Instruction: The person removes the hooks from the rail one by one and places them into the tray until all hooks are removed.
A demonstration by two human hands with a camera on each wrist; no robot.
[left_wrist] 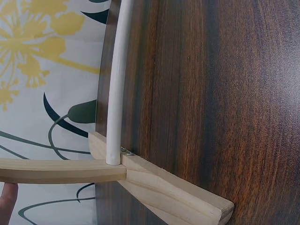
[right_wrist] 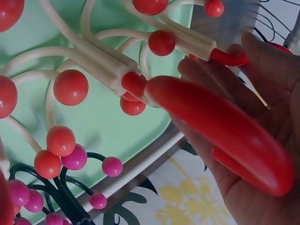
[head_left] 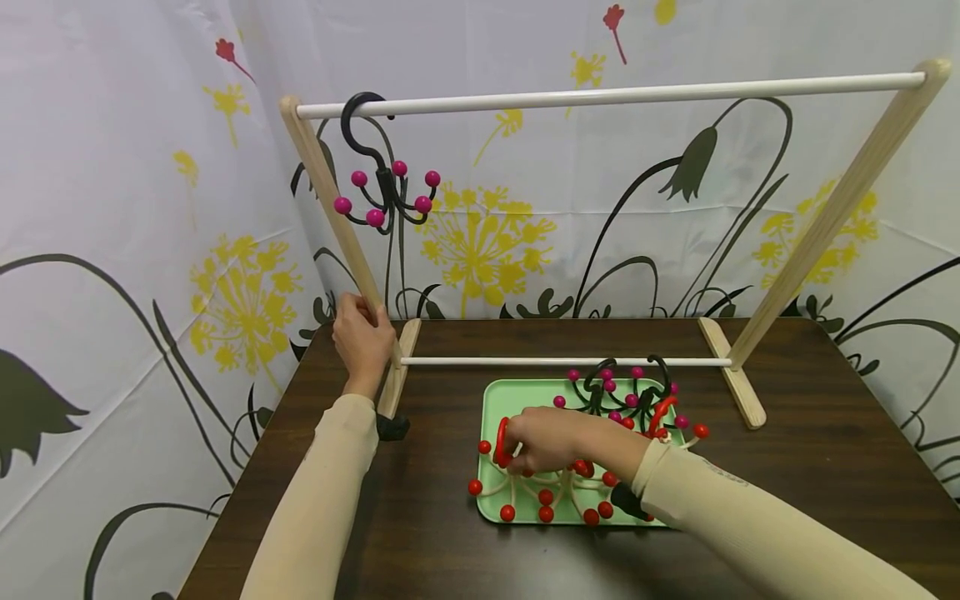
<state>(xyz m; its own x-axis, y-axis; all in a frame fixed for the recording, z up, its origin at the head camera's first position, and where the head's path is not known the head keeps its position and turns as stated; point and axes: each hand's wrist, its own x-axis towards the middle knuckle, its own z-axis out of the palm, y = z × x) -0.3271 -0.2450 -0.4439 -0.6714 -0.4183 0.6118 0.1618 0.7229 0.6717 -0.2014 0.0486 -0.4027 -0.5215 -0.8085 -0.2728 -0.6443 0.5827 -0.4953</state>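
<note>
My left hand (head_left: 363,337) grips the left wooden post (head_left: 330,196) of a rack, low down; the left wrist view catches one fingertip (left_wrist: 7,199) against it. Over the light green tray (head_left: 495,396), my right hand (head_left: 551,437) has its thumb and fingers at the red hook (head_left: 501,442) of a cream multi-arm hanger with red ball tips. Close to the palm, another red hook (right_wrist: 220,126) crosses the right wrist view. Several cream arms (right_wrist: 70,51) lie tangled in the tray, partly covered by my hand. Black hangers (head_left: 596,400) with pink balls lie behind them.
One black hanger (head_left: 386,187) with pink balls hangs near the left end of the white top rod (head_left: 600,97). A lower rod (head_left: 525,362) runs behind the tray. The right post (head_left: 832,217) stands on a wooden foot (head_left: 738,383). A printed curtain (head_left: 525,42) backs the dark table (head_left: 435,500).
</note>
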